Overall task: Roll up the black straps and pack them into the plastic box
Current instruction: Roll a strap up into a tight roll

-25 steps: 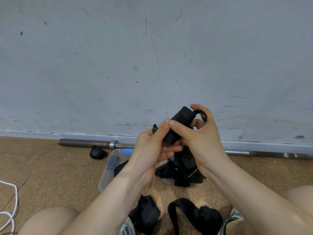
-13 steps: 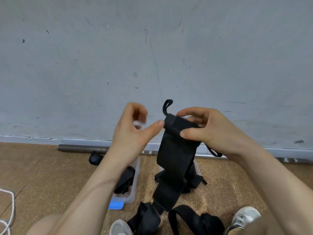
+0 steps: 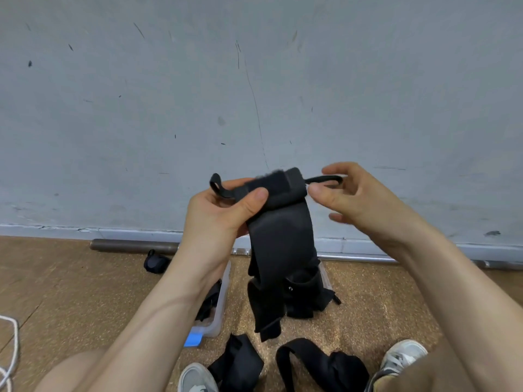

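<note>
I hold a wide black strap (image 3: 278, 222) up in front of the wall; its top is rolled over and the rest hangs down. My left hand (image 3: 223, 213) grips the rolled top from the left, thumb pressed on its front. A small loop sticks out by that hand. My right hand (image 3: 359, 199) is at the strap's right end, its fingers curled round a thin loop (image 3: 324, 179) that stretches out sideways. The clear plastic box (image 3: 222, 306) with a blue latch lies on the floor, partly behind my left forearm, with black straps inside.
Loose black straps lie on the floor by my feet (image 3: 237, 363) (image 3: 319, 363), and a pile (image 3: 307, 295) sits beyond them. A rolled strap (image 3: 155, 263) rests by a barbell (image 3: 133, 246) along the wall. White cord (image 3: 11, 349) lies at left. My shoes (image 3: 402, 355) are below.
The rolled strap came undone and now hangs long. My left hand, off the strap half a second ago, grips its top; my right hand slid right to the thin loop.
</note>
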`<action>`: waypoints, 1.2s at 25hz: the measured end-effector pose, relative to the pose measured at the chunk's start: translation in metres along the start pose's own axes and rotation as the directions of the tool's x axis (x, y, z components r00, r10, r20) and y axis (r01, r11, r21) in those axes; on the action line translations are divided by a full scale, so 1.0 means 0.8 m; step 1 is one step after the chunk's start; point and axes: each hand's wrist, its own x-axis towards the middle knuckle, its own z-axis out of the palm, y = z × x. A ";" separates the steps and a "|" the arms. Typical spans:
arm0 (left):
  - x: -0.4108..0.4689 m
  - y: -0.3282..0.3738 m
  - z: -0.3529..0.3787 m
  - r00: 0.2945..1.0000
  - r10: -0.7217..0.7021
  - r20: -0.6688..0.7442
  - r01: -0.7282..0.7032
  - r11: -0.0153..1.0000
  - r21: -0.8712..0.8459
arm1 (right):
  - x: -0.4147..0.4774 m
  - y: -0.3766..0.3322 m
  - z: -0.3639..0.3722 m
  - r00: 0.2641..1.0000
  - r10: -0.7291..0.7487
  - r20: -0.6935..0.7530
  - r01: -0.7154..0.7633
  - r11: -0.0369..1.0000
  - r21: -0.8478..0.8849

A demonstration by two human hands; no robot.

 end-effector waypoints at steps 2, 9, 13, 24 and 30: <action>0.001 0.001 0.000 0.999 -0.034 -0.010 0.033 0.997 -0.077 | -0.002 0.006 0.009 0.985 0.076 0.155 -0.086 0.994 0.060; -0.001 -0.005 0.004 0.997 -0.041 -0.058 0.037 0.997 -0.069 | -0.002 0.013 0.042 0.994 0.041 0.099 -0.051 0.994 0.098; -0.004 -0.010 0.006 0.996 0.076 -0.044 -0.076 0.997 0.018 | -0.006 0.008 0.045 0.983 0.019 0.183 -0.056 0.977 0.203; -0.006 -0.004 -0.003 0.976 -0.033 0.213 -0.003 0.986 0.169 | -0.005 0.008 0.048 0.998 -0.011 0.060 -0.013 0.918 0.395; 0.004 0.015 -0.024 0.946 -0.184 0.266 0.092 0.942 0.322 | -0.005 0.014 0.051 0.977 -0.190 0.095 0.169 0.966 0.193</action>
